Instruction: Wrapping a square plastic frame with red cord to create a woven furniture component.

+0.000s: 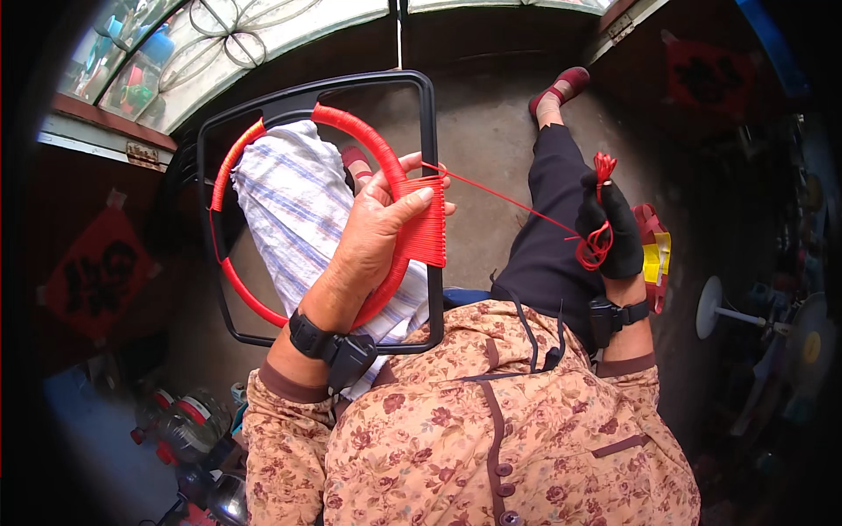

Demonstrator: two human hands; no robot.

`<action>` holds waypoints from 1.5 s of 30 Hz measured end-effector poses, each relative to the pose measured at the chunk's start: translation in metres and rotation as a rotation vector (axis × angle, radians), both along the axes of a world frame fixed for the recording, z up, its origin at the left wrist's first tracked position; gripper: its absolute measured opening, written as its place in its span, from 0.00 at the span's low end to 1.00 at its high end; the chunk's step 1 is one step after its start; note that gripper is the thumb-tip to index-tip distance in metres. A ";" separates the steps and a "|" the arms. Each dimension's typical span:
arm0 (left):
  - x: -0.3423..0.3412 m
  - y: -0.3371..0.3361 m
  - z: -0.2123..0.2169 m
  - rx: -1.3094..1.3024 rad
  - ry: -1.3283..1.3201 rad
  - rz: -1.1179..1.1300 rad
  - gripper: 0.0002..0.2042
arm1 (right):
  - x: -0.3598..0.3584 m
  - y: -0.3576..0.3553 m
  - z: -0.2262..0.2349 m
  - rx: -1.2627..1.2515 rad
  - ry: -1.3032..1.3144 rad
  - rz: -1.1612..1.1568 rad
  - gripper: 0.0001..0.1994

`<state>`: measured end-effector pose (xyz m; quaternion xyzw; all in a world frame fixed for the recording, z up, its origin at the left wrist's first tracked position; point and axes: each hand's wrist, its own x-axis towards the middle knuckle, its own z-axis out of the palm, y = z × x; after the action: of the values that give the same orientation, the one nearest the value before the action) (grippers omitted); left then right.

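A black rounded frame (429, 131) with an inner ring rests upon my lap. Red cord covers parts of the ring (351, 124), while other stretches show bare black. Between the ring and the frame's right bar lies a flat band of close red windings (424, 232). My bare left hand (375, 215) grips the ring and this band, thumb on top. From there a taut red cord (500, 190) runs to my right hand (623, 235), in a dark glove. Its fingers are closed on the cord's looped bundle (595, 249), with loops sticking out above.
A striped cloth (285, 193) covers my left thigh beneath the frame. Clear plastic bottles (197, 416) stand at lower left, and a white fan (710, 307) is at right. A red and yellow item (656, 259) lies beyond my right hand. Glazed doors (237, 39) stand ahead.
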<state>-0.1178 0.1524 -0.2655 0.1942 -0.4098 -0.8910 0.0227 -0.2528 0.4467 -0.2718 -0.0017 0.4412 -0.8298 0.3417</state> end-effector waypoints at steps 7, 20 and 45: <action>0.004 0.003 0.003 0.039 0.014 -0.006 0.16 | -0.022 0.005 -0.027 0.427 0.325 -0.009 0.14; -0.007 -0.002 0.010 0.090 -0.020 -0.038 0.08 | -0.062 -0.046 -0.034 0.511 0.759 -0.094 0.16; -0.006 -0.001 -0.002 -0.005 -0.039 0.076 0.15 | 0.009 -0.155 0.052 0.618 0.830 0.121 0.09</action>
<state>-0.1237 0.1517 -0.2678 0.2271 -0.4046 -0.8845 0.0490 -0.2434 0.2921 -0.2201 -0.2551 0.7631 -0.5691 0.1696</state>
